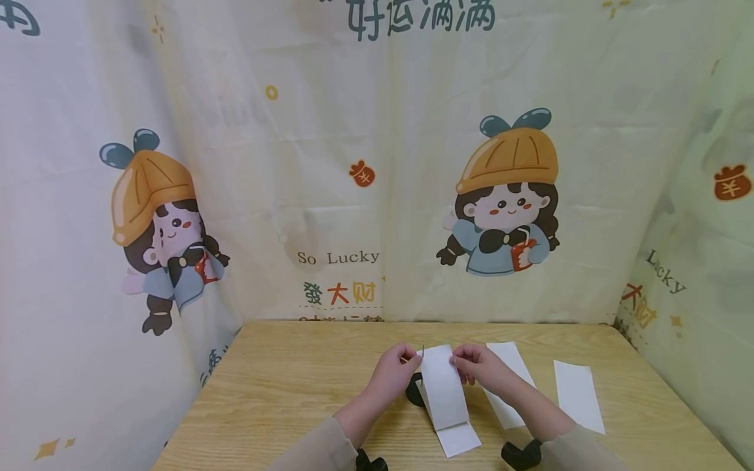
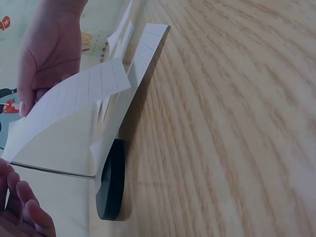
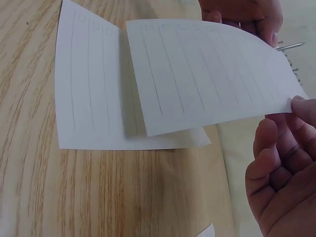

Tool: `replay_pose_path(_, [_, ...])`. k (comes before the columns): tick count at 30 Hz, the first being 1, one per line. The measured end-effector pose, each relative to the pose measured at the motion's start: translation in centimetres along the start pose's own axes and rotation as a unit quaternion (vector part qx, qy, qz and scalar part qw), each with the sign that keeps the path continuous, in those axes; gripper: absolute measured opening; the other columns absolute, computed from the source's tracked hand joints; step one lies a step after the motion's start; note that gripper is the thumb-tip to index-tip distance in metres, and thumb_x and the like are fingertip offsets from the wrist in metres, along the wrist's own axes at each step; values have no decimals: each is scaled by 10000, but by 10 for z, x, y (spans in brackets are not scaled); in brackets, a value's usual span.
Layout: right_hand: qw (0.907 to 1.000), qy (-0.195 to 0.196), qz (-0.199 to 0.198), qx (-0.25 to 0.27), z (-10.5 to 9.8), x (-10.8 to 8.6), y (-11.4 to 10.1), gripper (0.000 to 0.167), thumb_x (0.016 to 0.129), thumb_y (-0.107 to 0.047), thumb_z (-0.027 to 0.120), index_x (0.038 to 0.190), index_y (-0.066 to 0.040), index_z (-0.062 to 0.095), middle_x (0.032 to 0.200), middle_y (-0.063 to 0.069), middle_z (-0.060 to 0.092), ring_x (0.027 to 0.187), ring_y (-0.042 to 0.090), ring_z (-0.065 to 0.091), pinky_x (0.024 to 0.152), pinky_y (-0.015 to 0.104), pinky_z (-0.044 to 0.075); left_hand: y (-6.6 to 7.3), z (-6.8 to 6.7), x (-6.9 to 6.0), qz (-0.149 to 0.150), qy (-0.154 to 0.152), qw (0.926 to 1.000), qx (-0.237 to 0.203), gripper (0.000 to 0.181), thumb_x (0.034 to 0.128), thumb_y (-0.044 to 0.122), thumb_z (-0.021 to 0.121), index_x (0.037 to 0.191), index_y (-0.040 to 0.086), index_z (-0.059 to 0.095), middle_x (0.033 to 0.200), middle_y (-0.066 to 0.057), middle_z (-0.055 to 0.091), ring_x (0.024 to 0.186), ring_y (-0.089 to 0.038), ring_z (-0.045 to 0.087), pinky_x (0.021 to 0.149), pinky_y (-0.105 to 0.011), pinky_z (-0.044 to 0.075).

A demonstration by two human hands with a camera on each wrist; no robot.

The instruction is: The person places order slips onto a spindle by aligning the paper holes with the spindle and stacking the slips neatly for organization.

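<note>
Nearest, at the low end, the lower checklist slip [image 1: 458,440] could be dragged or twisted if the upper checklist slip [image 1: 446,389] is brushed against it. Farther up, the upper slip's far end is pinched at its left corner by the left hand [image 1: 396,369] and at its right edge by the right hand [image 1: 485,371]. A tear could be caused by an uneven pull, since the steel needle [image 2: 54,171] is set so close to that corner; whether the paper is pierced there cannot be told. A left fingertip could be pricked by the bare point, and the black round base [image 1: 415,391] could be tipped by a sideways tug.

The upper slip is held above the wooden table [image 1: 283,386], bowed along its length and overlapping the lower one. It is white and thin, ruled with fine lines, and small squares are printed along one long edge. To the right, two loose slips, one partly hidden by the right forearm [image 1: 511,358] and one fully exposed [image 1: 578,396], are laid flat.
</note>
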State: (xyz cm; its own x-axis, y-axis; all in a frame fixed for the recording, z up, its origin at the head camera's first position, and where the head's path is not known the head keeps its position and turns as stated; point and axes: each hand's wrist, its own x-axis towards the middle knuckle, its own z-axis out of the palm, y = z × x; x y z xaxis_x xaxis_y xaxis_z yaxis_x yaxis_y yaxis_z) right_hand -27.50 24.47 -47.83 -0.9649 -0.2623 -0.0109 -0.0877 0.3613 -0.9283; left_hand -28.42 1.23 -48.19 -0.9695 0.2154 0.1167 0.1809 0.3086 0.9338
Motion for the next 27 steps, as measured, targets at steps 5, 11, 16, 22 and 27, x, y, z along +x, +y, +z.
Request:
replay_pose_path(5, [9998,-152,-102,35,0,-2,3,213,998,-219,603,1047,-12,616,812,137,596,709,248,566,623,331,482,-4,1,-3,46,-9,9999,95,149,938,219,678,845,114,626,779,23,557,696,-120,504,613,-290,431])
replay_pose_path(11, [9997,-212,-119,45,2,-1,9,190,999,-195,601,1034,-9,620,800,133,591,703,226,552,610,322,469,-5,1,-6,-47,-86,9996,251,159,936,245,678,852,119,631,789,18,551,683,-129,490,598,-296,419])
replay_pose_path(16, [9998,-190,30,31,4,0,12,194,992,-206,614,1034,-18,635,781,95,593,693,209,538,607,311,463,-6,1,-7,-174,-197,9988,419,144,944,236,665,851,133,625,776,21,547,645,-131,481,568,-294,412])
replay_pose_path(22, [9996,-175,200,4,7,-1,17,208,979,-221,636,1040,-22,640,779,80,589,686,196,532,601,293,460,-11,4,-6,-311,-292,9977,536,136,949,223,657,847,139,625,758,24,554,620,-132,484,540,-291,414])
replay_pose_path(27, [9995,-186,257,-46,9,-1,18,226,967,-246,654,1032,-30,643,767,47,578,682,179,525,596,272,456,-15,5,-6,-479,-348,9966,565,134,948,235,662,862,138,629,779,16,564,608,-141,495,521,-293,428])
